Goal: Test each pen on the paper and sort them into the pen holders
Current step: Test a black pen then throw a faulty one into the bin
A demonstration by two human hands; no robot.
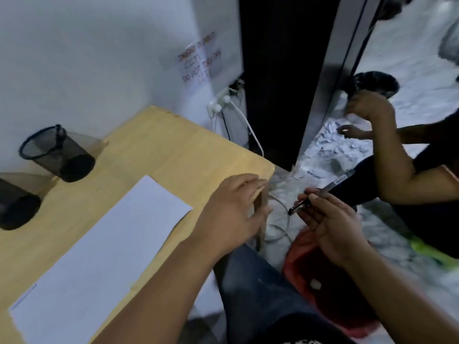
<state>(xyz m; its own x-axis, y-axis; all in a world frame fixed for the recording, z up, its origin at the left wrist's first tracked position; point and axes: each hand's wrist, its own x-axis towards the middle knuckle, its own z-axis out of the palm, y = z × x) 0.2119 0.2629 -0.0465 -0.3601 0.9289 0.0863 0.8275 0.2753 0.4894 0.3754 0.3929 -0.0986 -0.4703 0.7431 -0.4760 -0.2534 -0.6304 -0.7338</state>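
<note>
A white sheet of paper [99,244] lies across the wooden desk [159,150]. Two black mesh pen holders stand at the desk's left: one [58,152] near the wall with a pen in it, the other [15,207] at the frame's left edge. My left hand [231,212] rests on the desk's right corner, fingers relaxed. My right hand [330,227] is off the desk to the right and pinches a dark pen [320,194], tip pointing down-left toward the desk.
A red bucket [323,281] sits on the floor below my right hand. Cables [278,219] hang off the desk's right edge from wall plugs [221,103]. Another person [397,157] sits on the floor at right, among scattered paper scraps.
</note>
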